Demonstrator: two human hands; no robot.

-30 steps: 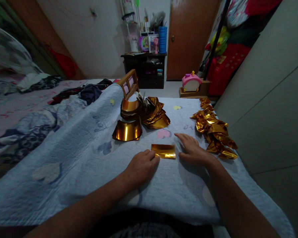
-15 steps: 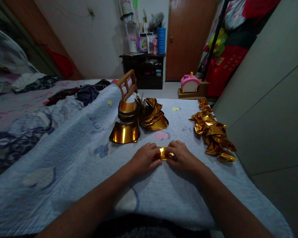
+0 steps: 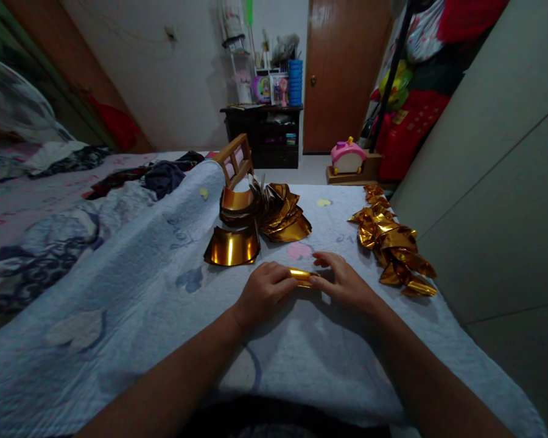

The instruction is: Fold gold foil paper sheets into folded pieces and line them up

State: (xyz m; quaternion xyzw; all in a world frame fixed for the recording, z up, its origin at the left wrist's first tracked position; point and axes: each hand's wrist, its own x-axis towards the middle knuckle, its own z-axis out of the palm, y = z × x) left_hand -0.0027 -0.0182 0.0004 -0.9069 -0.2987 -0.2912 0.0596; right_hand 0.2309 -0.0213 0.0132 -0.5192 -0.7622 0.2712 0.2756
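Observation:
A small piece of folded gold foil paper (image 3: pixel 302 277) lies between my hands, low over the light blue quilt (image 3: pixel 319 365). My left hand (image 3: pixel 265 289) is closed over its left end, fingers bent. The thumb of my right hand (image 3: pixel 342 280) touches the right end, while its other fingers are lifted and spread apart. Beyond my left hand, curved stacks of gold foil sheets (image 3: pixel 232 248) rest on the quilt. On the right lies a row of folded gold foil pieces (image 3: pixel 395 246), crumpled and overlapping.
A wooden frame (image 3: pixel 234 159) stands behind the stacks. A pink toy house-like box (image 3: pixel 347 156) sits past the far edge. A pale cabinet (image 3: pixel 497 213) runs along the right. Bunched clothes and bedding (image 3: pixel 164 173) lie to the left, and a dark shelf unit (image 3: pixel 262 137) stands at the back.
The gold foil paper between my hands now looks narrower. My right hand has loosened, its fingers lifting away from the foil, while my left hand stays on it.

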